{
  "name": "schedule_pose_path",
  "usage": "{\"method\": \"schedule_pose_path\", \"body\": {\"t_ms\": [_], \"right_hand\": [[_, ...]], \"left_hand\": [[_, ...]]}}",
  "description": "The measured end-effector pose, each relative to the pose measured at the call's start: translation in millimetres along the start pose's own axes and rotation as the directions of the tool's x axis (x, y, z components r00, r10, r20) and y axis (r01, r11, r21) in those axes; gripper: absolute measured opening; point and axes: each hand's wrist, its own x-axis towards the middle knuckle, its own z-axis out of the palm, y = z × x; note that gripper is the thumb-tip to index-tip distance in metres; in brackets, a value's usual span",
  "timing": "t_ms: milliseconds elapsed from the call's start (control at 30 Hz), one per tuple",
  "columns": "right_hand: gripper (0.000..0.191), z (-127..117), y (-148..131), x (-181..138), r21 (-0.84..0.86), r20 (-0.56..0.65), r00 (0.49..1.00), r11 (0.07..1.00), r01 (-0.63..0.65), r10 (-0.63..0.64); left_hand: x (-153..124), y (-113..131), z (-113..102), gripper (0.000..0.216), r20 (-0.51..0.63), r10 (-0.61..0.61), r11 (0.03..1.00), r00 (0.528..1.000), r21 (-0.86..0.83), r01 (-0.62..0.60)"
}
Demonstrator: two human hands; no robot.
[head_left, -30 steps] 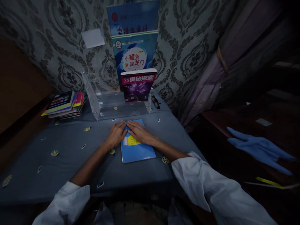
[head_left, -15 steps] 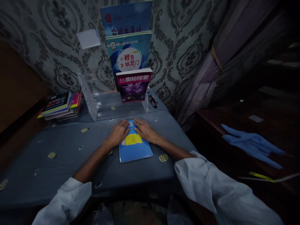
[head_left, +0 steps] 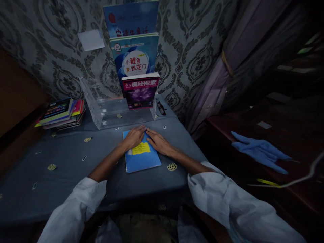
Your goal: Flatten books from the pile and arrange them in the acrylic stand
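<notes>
A thin blue book (head_left: 144, 162) with a yellow text patch lies flat on the cloth-covered table. Across its upper part rests my left hand (head_left: 135, 136), palm down with the fingers stretched out; it hides the upper middle of the cover. My right hand (head_left: 158, 141) lies flat along the book's upper right edge, fingers extended. The fingertips of both hands meet or nearly meet near the top edge. Just beyond, a clear acrylic book rack (head_left: 121, 118) holds a purple-covered book (head_left: 140, 94), a teal-blue book (head_left: 136, 55) and a taller blue book (head_left: 131, 18) upright on its right side.
At the left is a stack of books (head_left: 62, 113). Dark glasses (head_left: 161, 108) lie right of the rack. A white card (head_left: 91, 40) is on the patterned wall. A blue glove (head_left: 260, 148) and a pale cable (head_left: 298, 182) lie on the dark red surface at right.
My left hand has slid right across the book toward my right hand, uncovering the book's upper left corner. The view has shifted slightly.
</notes>
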Motion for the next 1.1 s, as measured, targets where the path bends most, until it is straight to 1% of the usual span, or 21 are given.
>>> {"method": "schedule_pose_path", "body": {"t_ms": [100, 200, 400, 533, 733, 933, 1100], "right_hand": [[0.050, 0.5, -1.3, -9.6, 0.017, -0.017, 0.999, 0.999, 0.034, -0.034], [0.050, 0.9, -5.1, -18.5, 0.021, -0.018, 0.999, 0.999, 0.040, -0.040], [0.049, -1.9, -15.3, -34.2, 0.056, -0.031, 0.999, 0.998, 0.043, -0.042], [0.048, -7.4, -25.6, -47.2, 0.084, -0.025, 0.999, 0.995, 0.046, -0.044], [0.047, -11.7, -41.1, -74.9, 0.096, -0.019, 1.000, 0.995, 0.015, -0.014], [0.045, -9.5, -54.6, -104.7, 0.104, -0.043, 0.999, 0.995, -0.001, 0.005], [0.045, -9.7, -65.7, -127.2, 0.099, -0.074, 0.997, 0.995, 0.017, -0.010]], "left_hand": [[3.0, -0.6, 2.7, 0.047, 0.002, 0.020, 1.000, 1.000, -0.004, -0.020], [2.3, 0.0, 2.9, 0.048, 0.011, 0.029, 1.000, 1.000, -0.006, -0.029], [-7.3, 9.5, -1.6, 0.048, 0.056, 0.070, 0.997, 0.996, 0.016, -0.071], [-17.4, 18.6, -3.6, 0.047, 0.085, 0.125, 0.991, 0.988, 0.026, -0.127], [-35.3, 30.6, -2.5, 0.047, 0.090, 0.196, 0.980, 0.977, 0.007, -0.197], [-57.9, 49.1, -6.1, 0.045, 0.106, 0.242, 0.970, 0.964, -0.017, -0.242], [-77.7, 61.8, -7.6, 0.044, 0.110, 0.279, 0.960, 0.954, -0.037, -0.276]]}}
